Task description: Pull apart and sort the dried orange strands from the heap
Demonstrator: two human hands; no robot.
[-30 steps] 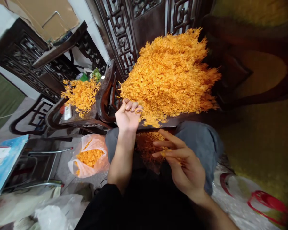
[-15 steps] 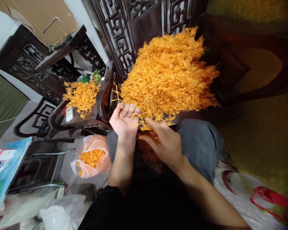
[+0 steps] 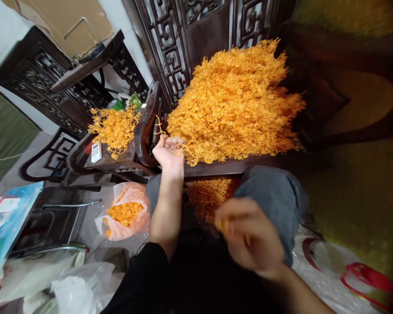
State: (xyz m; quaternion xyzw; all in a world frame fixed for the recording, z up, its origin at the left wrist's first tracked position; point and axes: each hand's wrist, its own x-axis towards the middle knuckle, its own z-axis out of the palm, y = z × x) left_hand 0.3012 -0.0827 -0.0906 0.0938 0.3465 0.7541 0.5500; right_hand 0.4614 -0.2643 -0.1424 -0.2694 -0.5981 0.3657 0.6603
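Head view, looking down over the person's lap: the left hand (image 3: 169,152) is raised to the near edge of a big heap of orange strands (image 3: 237,107), its fingers (image 3: 172,142) curled shut around a small bunch of strands (image 3: 182,150) that trails into the heap. The heap sits on a dark wooden surface (image 3: 236,165), backed by a carved wooden screen (image 3: 196,39).

The right hand (image 3: 249,235) is lower and nearer the camera, over the grey trouser knee (image 3: 275,196). It is blurred, but the fingers look drawn together on a few short orange pieces (image 3: 222,225) (how tightly they pinch cannot be told). Loose orange strands (image 3: 206,196) lie between the knees below the surface's edge.

To the left, a smaller pile of the same strands (image 3: 114,128) rests on a dark wooden chair (image 3: 118,159), just beside a small white object (image 3: 96,152). On the floor below sits an orange plastic bag (image 3: 126,216) holding more orange material, well apart from both hands. White plastic bags (image 3: 72,288) lie at lower left, and a clear bag with red handles (image 3: 363,274) at lower right.
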